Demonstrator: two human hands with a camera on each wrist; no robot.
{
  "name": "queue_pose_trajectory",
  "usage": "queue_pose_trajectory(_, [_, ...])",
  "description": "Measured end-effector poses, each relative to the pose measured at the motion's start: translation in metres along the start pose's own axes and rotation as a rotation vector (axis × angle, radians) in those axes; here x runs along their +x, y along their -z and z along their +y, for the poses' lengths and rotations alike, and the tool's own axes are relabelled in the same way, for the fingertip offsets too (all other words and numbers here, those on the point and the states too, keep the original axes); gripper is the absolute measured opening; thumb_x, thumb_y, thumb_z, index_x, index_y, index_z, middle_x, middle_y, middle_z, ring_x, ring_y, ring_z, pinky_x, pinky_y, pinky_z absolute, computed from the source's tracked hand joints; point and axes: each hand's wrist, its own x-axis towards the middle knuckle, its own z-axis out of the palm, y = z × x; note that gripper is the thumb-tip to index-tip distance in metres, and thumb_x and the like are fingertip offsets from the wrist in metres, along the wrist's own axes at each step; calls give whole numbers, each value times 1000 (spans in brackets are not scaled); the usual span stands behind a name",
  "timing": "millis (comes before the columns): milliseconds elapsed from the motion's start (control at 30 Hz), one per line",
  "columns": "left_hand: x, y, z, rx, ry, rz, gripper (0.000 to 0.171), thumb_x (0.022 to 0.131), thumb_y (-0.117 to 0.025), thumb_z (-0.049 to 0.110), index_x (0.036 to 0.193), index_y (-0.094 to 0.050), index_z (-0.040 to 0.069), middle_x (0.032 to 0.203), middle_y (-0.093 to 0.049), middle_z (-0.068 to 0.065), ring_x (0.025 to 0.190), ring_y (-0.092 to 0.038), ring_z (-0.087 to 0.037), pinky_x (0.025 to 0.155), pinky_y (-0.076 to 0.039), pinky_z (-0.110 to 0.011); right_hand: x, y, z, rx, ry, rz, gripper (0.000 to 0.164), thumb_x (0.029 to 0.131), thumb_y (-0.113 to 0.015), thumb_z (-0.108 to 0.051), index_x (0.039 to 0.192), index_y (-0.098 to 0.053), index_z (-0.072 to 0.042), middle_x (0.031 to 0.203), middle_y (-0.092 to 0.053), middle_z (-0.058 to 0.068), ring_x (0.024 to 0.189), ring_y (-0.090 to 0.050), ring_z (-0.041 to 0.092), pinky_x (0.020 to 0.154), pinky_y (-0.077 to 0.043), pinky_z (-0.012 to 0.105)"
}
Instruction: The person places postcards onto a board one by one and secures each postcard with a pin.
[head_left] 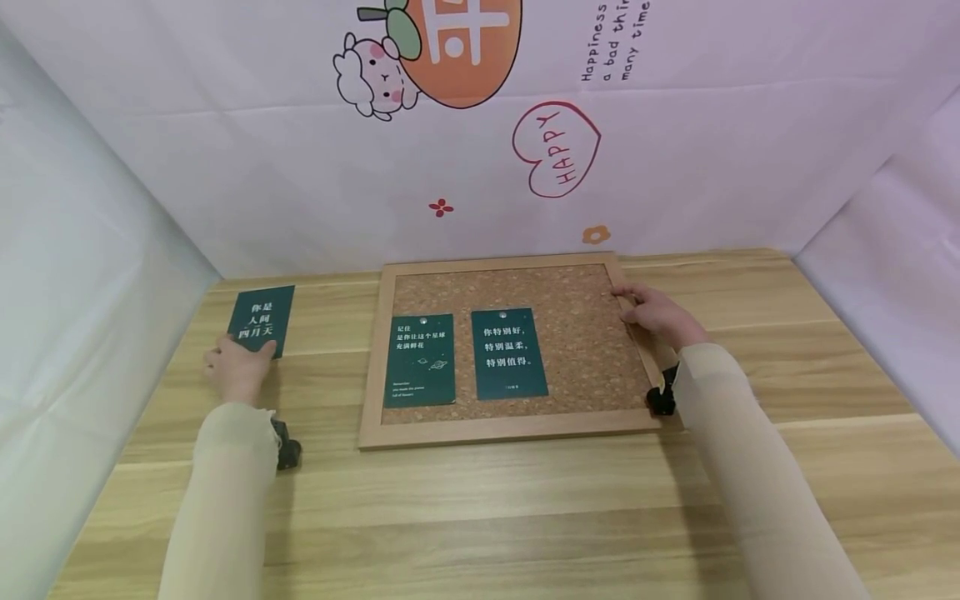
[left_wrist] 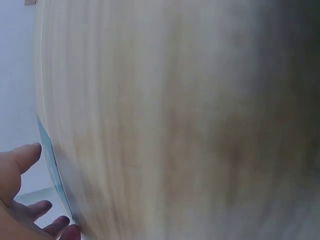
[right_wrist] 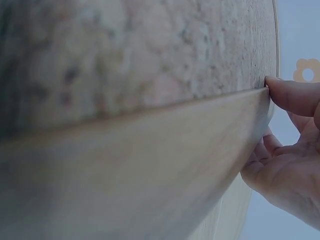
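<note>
My left hand is over the near edge of a dark green card with white writing, left of a corkboard. In the left wrist view the card lies flat on the table, thumb and fingers apart above it and fingertips close to its edge. With my right hand I grip the board's right wooden rim. The right wrist view has the thumb on the rim's inner edge and the fingers curled at its outer side. Two more green cards, one at the left and one in the middle, are pinned to the cork.
The corkboard lies on a wood-grain table. Behind it hangs a white cloth with printed drawings, and more white cloth closes off the sides. A black wrist camera sits at my left sleeve.
</note>
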Motion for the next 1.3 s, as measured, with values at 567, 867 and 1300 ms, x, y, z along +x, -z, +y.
queue_pose_trajectory(567, [-5, 0, 6, 137, -32, -92, 81, 97, -42, 34, 142, -5, -23, 141, -15, -46, 127, -20, -54, 108, -20, -57, 2, 1, 2, 12, -11, -9, 57, 101, -36, -6, 153, -14, -5, 156, 15, 27, 144, 11, 45, 115, -8, 61])
queue_pose_trajectory(867, [-7, 0, 5, 142, -53, -91, 81, 95, -45, 35, 138, -14, -26, 137, -20, -47, 123, -23, -53, 103, -24, -56, 2, 1, 2, 20, -13, -11, 56, 101, -35, -5, 153, -14, -5, 156, 16, 27, 144, 13, 44, 115, -7, 62])
queue_pose_trajectory(1300, [-8, 5, 3, 146, -78, -111, 84, 93, -50, 35, 135, -16, -29, 135, -20, -48, 121, -21, -53, 105, -19, -58, 5, 1, 3, 4, -20, 4, 56, 101, -37, -5, 153, -16, -4, 156, 13, 28, 145, 11, 44, 115, -9, 61])
